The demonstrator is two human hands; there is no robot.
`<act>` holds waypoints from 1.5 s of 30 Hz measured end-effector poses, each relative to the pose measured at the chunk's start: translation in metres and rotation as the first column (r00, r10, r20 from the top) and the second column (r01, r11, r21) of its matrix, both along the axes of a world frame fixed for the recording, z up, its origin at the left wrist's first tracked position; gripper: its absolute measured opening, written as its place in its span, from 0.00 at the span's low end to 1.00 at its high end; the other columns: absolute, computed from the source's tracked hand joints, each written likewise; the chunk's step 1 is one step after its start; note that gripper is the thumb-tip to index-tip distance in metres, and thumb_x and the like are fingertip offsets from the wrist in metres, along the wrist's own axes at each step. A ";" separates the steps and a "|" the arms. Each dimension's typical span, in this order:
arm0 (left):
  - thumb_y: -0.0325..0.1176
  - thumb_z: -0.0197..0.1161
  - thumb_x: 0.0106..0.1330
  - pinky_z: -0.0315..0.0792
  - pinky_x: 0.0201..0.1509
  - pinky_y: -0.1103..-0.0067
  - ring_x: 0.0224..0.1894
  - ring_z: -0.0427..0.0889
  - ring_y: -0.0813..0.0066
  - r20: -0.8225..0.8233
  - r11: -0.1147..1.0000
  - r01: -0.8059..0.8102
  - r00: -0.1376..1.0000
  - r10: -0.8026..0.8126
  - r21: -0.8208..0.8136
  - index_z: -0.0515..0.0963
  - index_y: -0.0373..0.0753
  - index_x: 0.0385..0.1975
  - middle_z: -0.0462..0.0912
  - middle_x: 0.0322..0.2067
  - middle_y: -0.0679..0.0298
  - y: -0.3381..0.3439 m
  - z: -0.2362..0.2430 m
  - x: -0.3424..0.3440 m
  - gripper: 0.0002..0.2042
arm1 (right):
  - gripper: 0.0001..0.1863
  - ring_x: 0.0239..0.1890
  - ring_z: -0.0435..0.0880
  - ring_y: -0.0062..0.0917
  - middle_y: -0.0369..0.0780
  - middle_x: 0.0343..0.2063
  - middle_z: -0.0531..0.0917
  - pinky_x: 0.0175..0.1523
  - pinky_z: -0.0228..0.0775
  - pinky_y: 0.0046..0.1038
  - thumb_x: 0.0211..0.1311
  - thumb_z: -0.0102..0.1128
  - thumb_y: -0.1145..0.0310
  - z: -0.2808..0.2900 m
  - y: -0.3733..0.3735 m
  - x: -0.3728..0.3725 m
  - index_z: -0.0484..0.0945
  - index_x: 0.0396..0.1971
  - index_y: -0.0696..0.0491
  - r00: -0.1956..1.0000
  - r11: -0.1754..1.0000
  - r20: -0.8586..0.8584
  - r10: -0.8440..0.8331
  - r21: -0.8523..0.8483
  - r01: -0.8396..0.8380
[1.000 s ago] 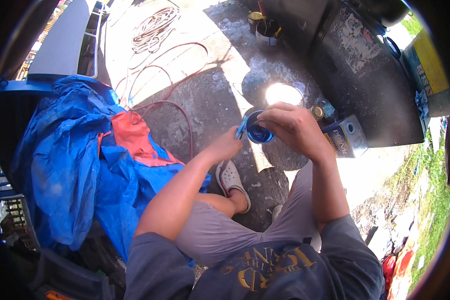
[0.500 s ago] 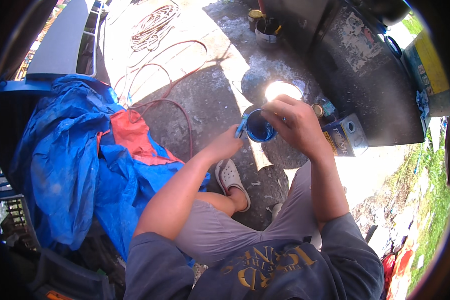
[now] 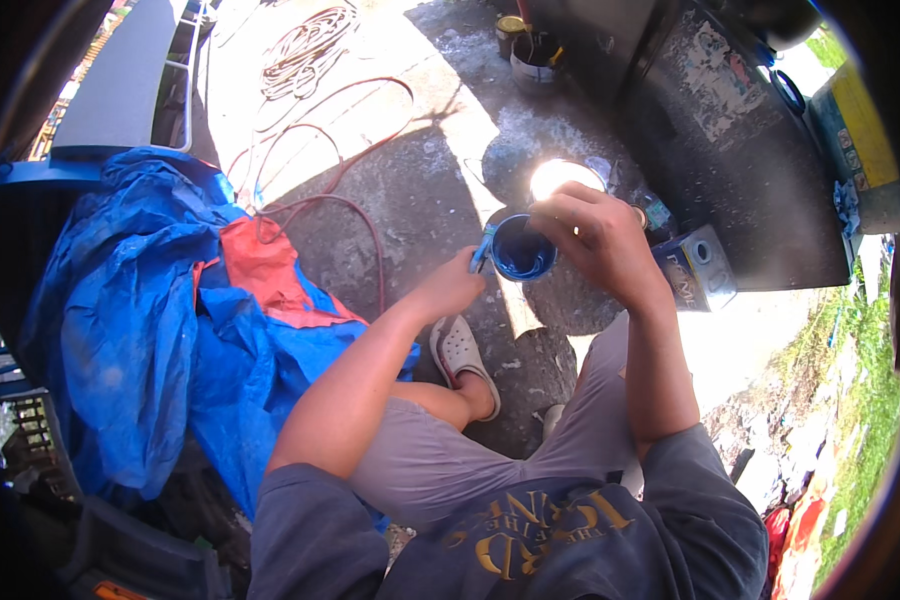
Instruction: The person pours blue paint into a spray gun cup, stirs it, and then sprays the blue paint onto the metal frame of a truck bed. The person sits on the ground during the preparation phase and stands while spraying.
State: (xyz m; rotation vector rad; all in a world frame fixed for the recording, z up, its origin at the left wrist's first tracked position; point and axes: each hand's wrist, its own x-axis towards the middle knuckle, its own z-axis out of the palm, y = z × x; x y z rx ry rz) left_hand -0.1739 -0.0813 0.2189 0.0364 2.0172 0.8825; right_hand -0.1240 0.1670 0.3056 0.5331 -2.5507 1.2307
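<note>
Blue cup (image 3: 523, 256) sits between our fingers: left hand (image 3: 452, 286) grasping its handle (image 3: 482, 247), right hand (image 3: 607, 245) bunched over the rim, contents untellable. We're seemingly stirring; next calls for steadiness.

Between my left hand (image 3: 452, 288) and right hand (image 3: 605, 240) is the cup (image 3: 522, 262). On my left lies a tarp (image 3: 135, 330), with a hose (image 3: 342, 198) ahead of it; right of my right hand stands a tin (image 3: 697, 268), a bucket (image 3: 533, 74) farther ahead.
</note>
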 end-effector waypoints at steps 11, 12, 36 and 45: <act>0.34 0.57 0.64 0.71 0.41 0.72 0.38 0.80 0.69 -0.090 0.998 0.007 0.996 -0.001 0.065 0.65 0.39 0.69 0.82 0.38 0.57 -0.007 -0.017 0.002 0.31 | 0.04 0.34 0.84 0.39 0.41 0.31 0.82 0.37 0.75 0.37 0.61 0.68 0.70 0.003 -0.010 0.005 0.84 0.35 0.52 0.993 0.991 -0.005 0.121 -0.062 -0.121; 0.33 0.55 0.64 0.72 0.41 0.70 0.37 0.81 0.66 -0.096 0.999 0.011 0.995 -0.006 0.050 0.66 0.39 0.68 0.83 0.36 0.55 -0.006 -0.014 0.003 0.29 | 0.05 0.34 0.84 0.40 0.41 0.31 0.82 0.37 0.75 0.37 0.61 0.68 0.70 0.003 -0.006 0.005 0.84 0.35 0.52 0.998 0.998 -0.011 0.054 -0.020 -0.054; 0.33 0.58 0.61 0.68 0.35 0.77 0.33 0.74 0.76 -0.102 0.999 0.024 0.995 -0.022 0.023 0.63 0.40 0.72 0.80 0.38 0.61 -0.010 -0.008 0.004 0.34 | 0.07 0.34 0.86 0.36 0.42 0.33 0.84 0.37 0.75 0.33 0.60 0.68 0.76 0.014 -0.005 0.013 0.83 0.38 0.55 0.999 0.998 0.005 0.048 -0.051 -0.048; 0.33 0.57 0.63 0.72 0.41 0.69 0.35 0.81 0.66 -0.068 1.000 -0.010 0.998 0.010 0.002 0.69 0.36 0.63 0.82 0.33 0.57 -0.002 -0.001 -0.001 0.26 | 0.11 0.33 0.87 0.29 0.43 0.37 0.86 0.30 0.75 0.26 0.60 0.69 0.79 0.030 0.017 0.022 0.84 0.43 0.58 0.978 0.976 -0.181 -0.100 -0.209 0.062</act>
